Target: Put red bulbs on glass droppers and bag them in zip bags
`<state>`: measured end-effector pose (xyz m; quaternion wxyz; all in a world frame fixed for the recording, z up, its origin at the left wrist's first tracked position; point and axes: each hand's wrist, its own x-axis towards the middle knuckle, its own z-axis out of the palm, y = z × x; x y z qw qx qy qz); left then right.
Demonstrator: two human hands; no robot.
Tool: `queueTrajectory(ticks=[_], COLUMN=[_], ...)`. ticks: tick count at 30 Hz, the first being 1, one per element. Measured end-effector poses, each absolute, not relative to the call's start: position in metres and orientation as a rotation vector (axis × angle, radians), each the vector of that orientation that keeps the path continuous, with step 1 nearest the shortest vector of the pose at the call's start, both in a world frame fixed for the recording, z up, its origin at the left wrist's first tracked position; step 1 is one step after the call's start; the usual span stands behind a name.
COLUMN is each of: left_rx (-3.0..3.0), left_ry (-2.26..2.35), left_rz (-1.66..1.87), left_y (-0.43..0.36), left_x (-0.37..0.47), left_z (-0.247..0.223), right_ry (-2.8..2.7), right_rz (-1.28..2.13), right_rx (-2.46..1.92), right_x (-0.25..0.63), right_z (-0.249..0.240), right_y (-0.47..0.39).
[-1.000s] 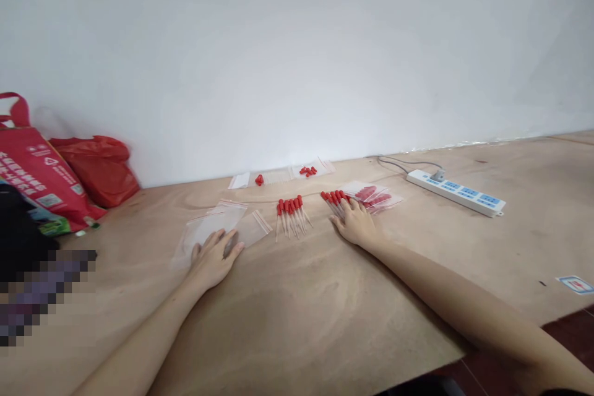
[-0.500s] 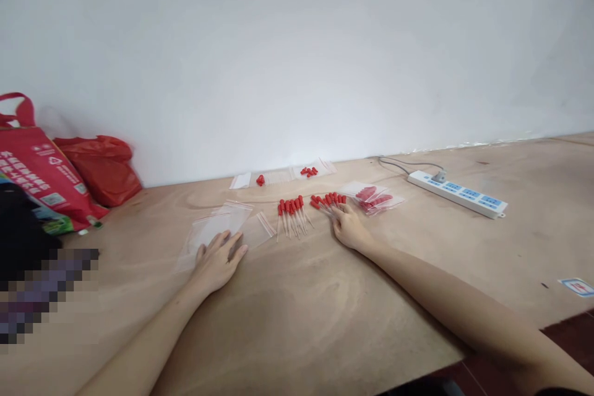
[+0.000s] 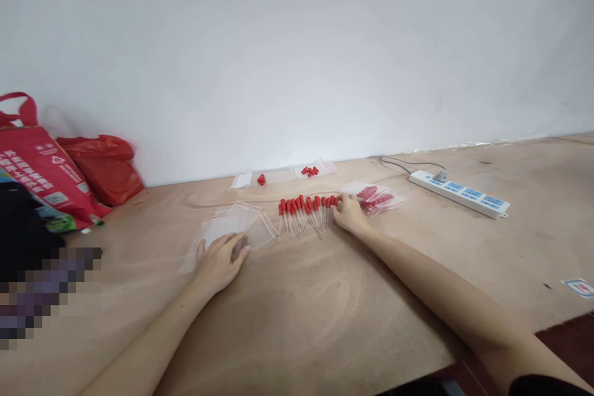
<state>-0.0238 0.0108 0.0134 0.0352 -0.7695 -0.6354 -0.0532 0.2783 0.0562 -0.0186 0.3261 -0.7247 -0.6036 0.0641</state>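
A row of droppers (image 3: 309, 206) with red rubber bulbs and thin clear tubes lies on the wooden table, tubes pointing toward me. My right hand (image 3: 351, 215) rests at the row's right end, thumb and fingers bent and apart, touching the last droppers. Some of its fingertips are hidden. To the left, my left hand (image 3: 219, 262) lies with spread fingers on flat clear zip bags (image 3: 234, 221), which overlap one another. Just beyond my right hand are clear bags with red bulbs (image 3: 374, 197) inside.
Along the wall lie several loose red bulbs (image 3: 310, 171), another small red cluster (image 3: 261, 179) and clear tubes (image 3: 281, 177). A power strip (image 3: 459, 193) with a plug sits at right. Red bags (image 3: 99, 167) stand at left, near a pixelated patch.
My right hand has pushed the right-hand group of droppers against the left one, so they now form one row. My left hand stays nearly where it was.
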Motion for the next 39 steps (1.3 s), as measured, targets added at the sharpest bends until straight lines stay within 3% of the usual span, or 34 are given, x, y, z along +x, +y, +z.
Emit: queueTrajectory(ticks=[6, 17, 21, 27, 31, 39], left_rx=[-2.246, -2.275, -2.304, -2.685, -3.018, -3.22], left_ry=[-1.867, -2.036, -2.005, -1.417, -1.062, -1.042], left_rz=[-0.33, -0.063, -0.354, -0.853, -0.72, -0.257], left_y=[0.017, 0.016, 0.018, -0.002, -0.023, -0.029], left_x=[-0.031, -0.033, -0.034, -0.013, 0.005, 0.009], left_z=[0.009, 0.019, 0.014, 0.008, 0.009, 0.006], right_ry=[-1.511, -1.284, -1.177, -1.075, -0.881, -0.838], right_rz=[0.286, 0.583, 0.667, 0.748, 0.932, 1.033], right_rx=[-2.063, -1.937, -1.718, -1.369, -1.091, -1.129], right_x=[0.278, 0.285, 0.285, 0.294, 0.298, 0.281], right_z=[-0.014, -0.016, -0.01, -0.006, -0.014, -0.018], right_y=[0.083, 0.093, 0.081, 0.041, 0.012, -0.007])
